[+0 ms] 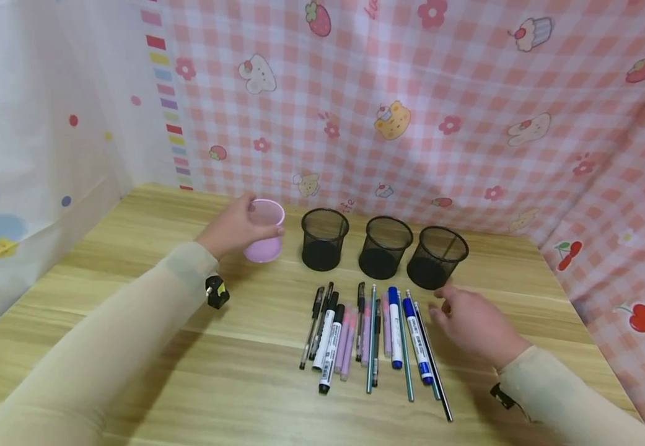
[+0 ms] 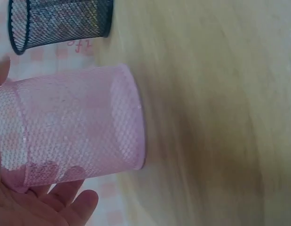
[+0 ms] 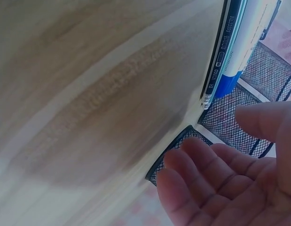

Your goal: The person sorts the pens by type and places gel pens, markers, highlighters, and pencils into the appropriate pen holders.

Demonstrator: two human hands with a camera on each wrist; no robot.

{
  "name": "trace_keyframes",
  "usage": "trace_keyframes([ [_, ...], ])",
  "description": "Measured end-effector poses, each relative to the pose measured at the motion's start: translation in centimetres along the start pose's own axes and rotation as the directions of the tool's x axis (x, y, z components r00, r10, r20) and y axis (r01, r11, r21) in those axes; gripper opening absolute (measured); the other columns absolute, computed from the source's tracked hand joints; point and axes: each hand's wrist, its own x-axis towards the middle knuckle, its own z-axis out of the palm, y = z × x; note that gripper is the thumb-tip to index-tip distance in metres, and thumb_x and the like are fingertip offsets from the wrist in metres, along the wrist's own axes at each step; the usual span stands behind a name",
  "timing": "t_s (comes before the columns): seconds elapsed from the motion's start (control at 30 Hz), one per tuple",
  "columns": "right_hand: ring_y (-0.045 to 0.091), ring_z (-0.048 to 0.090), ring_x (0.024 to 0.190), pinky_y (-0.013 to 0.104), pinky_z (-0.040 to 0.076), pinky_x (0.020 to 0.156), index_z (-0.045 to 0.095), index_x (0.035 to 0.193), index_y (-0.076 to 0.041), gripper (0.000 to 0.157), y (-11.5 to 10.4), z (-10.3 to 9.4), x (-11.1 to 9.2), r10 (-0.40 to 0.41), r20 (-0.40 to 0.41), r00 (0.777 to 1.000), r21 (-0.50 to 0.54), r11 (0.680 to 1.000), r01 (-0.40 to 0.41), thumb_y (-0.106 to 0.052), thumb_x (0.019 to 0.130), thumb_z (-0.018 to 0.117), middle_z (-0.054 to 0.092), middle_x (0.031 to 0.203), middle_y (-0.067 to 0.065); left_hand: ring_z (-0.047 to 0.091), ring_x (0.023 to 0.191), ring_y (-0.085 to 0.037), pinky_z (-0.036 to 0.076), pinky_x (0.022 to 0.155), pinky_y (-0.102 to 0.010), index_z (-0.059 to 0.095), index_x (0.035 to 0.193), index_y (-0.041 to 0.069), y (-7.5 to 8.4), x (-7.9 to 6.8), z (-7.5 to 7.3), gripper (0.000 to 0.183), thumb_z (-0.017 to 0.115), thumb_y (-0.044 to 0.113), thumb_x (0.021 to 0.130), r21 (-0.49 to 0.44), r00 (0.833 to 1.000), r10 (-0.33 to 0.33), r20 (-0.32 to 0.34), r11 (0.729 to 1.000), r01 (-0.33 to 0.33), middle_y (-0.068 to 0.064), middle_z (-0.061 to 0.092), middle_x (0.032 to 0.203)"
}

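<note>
At the left of the row, my left hand (image 1: pixel 235 226) grips a pink mesh pen cup (image 1: pixel 263 249) near its rim, thumb on the near side and fingers round the back. The left wrist view shows the pink cup's mesh wall (image 2: pixel 79 122) with fingertips (image 2: pixel 84 202) behind it. My right hand (image 1: pixel 475 325) holds nothing; its fingers are loosely bent just in front of the rightmost black mesh pen cup (image 1: pixel 429 274). Beside that hand lie a black-and-white striped pencil (image 1: pixel 436 371) and a blue-capped marker (image 1: pixel 418 344).
Two more black mesh cups, one in the middle (image 1: pixel 379 265) and one further left (image 1: pixel 322 255), stand upright in the row. In front lie several black pens (image 1: pixel 312 328), black-capped markers (image 1: pixel 330 353), pink highlighters (image 1: pixel 347 347) and green pencils (image 1: pixel 371 353). A checked cloth (image 1: pixel 456 74) hangs behind the table.
</note>
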Motion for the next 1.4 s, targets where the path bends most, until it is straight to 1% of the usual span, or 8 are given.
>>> trace_keyframes([
  [0.1, 0.014, 0.065, 0.075, 0.042, 0.060, 0.071, 0.060, 0.135, 0.007, 0.046, 0.1, 0.0, 0.1, -0.004, 0.014, 1.000, 0.006, 1.000, 0.004, -0.026, 0.104, 0.064, 0.073, 0.092, 0.004, 0.061, 0.123, -0.040, 0.056, 0.101, -0.056, 0.041, 0.149, 0.002, -0.4, 0.2, 0.4, 0.094, 0.086, 0.050, 0.082, -0.005, 1.000, -0.007, -0.022, 1.000, 0.007, -0.024, 0.055, 0.143],
  [0.2, 0.014, 0.063, 0.074, 0.039, 0.059, 0.069, 0.061, 0.133, 0.005, 0.043, 0.2, 0.1, 0.3, 0.009, 0.036, 0.999, 0.026, 1.000, -0.010, -0.024, 0.103, 0.065, 0.073, 0.091, 0.004, 0.062, 0.121, -0.040, 0.056, 0.101, -0.056, 0.043, 0.148, 0.003, -0.7, 0.2, 0.6, 0.088, 0.086, 0.042, 0.082, 0.003, 0.999, -0.006, -0.034, 1.000, 0.006, -0.024, 0.057, 0.141],
  [0.43, 0.026, 0.072, 0.094, 0.051, 0.061, 0.084, 0.063, 0.133, 0.003, 0.044, 0.5, 0.2, 1.5, 0.031, 0.106, 0.994, 0.072, 0.997, -0.039, -0.025, 0.100, 0.071, 0.075, 0.108, 0.016, 0.062, 0.120, -0.039, 0.057, 0.099, -0.055, 0.042, 0.149, 0.004, -1.0, 0.6, 0.7, 0.088, 0.085, 0.037, 0.079, -0.011, 0.998, -0.019, -0.065, 1.000, 0.019, -0.021, 0.056, 0.141],
  [0.7, 0.024, 0.068, 0.091, 0.051, 0.059, 0.084, 0.064, 0.132, 0.004, 0.051, -0.1, -0.1, 2.5, 0.031, 0.174, 0.984, 0.071, 0.997, -0.044, -0.029, 0.095, 0.075, 0.074, 0.108, 0.016, 0.061, 0.123, -0.040, 0.057, 0.100, -0.056, 0.039, 0.152, 0.004, -0.8, 0.5, 0.8, 0.091, 0.086, 0.034, 0.080, -0.023, 0.998, -0.045, -0.051, 0.999, 0.043, -0.021, 0.054, 0.145],
  [0.87, 0.024, 0.066, 0.090, 0.052, 0.059, 0.086, 0.058, 0.137, 0.007, 0.060, -0.2, 0.0, 3.0, 0.031, 0.181, 0.983, 0.072, 0.996, -0.045, -0.029, 0.092, 0.077, 0.074, 0.108, 0.016, 0.060, 0.123, -0.040, 0.057, 0.100, -0.056, 0.040, 0.152, 0.004, -0.7, 0.6, 0.7, 0.091, 0.086, 0.034, 0.080, -0.016, 0.997, -0.043, -0.058, 0.999, 0.042, -0.020, 0.055, 0.144],
  [1.13, 0.024, 0.063, 0.089, 0.050, 0.058, 0.085, 0.052, 0.143, 0.008, 0.067, -0.5, 0.3, 3.4, 0.047, 0.198, 0.979, 0.087, 0.994, -0.065, -0.022, 0.089, 0.077, 0.072, 0.114, 0.019, 0.060, 0.124, -0.041, 0.056, 0.101, -0.058, 0.039, 0.153, 0.004, -0.7, 0.5, 0.7, 0.091, 0.086, 0.032, 0.081, -0.021, 0.998, -0.043, -0.045, 0.999, 0.042, -0.022, 0.055, 0.144],
  [1.23, 0.025, 0.062, 0.089, 0.050, 0.058, 0.086, 0.051, 0.144, 0.009, 0.066, -0.6, 0.5, 3.3, 0.061, 0.195, 0.979, 0.087, 0.993, -0.079, -0.019, 0.089, 0.076, 0.071, 0.116, 0.020, 0.060, 0.124, -0.041, 0.056, 0.102, -0.057, 0.039, 0.152, 0.004, -0.7, 0.5, 0.9, 0.090, 0.086, 0.032, 0.081, -0.017, 0.998, -0.044, -0.050, 0.999, 0.043, -0.021, 0.055, 0.143],
  [1.4, 0.027, 0.062, 0.092, 0.053, 0.058, 0.090, 0.056, 0.137, 0.011, 0.059, -0.7, 0.5, 3.2, 0.069, 0.177, 0.982, 0.064, 0.995, -0.082, -0.014, 0.087, 0.074, 0.071, 0.118, 0.023, 0.061, 0.123, -0.040, 0.056, 0.101, -0.057, 0.041, 0.150, 0.004, -0.7, 0.5, 1.3, 0.088, 0.086, 0.034, 0.080, -0.014, 0.998, -0.033, -0.053, 0.999, 0.033, -0.021, 0.056, 0.142],
])
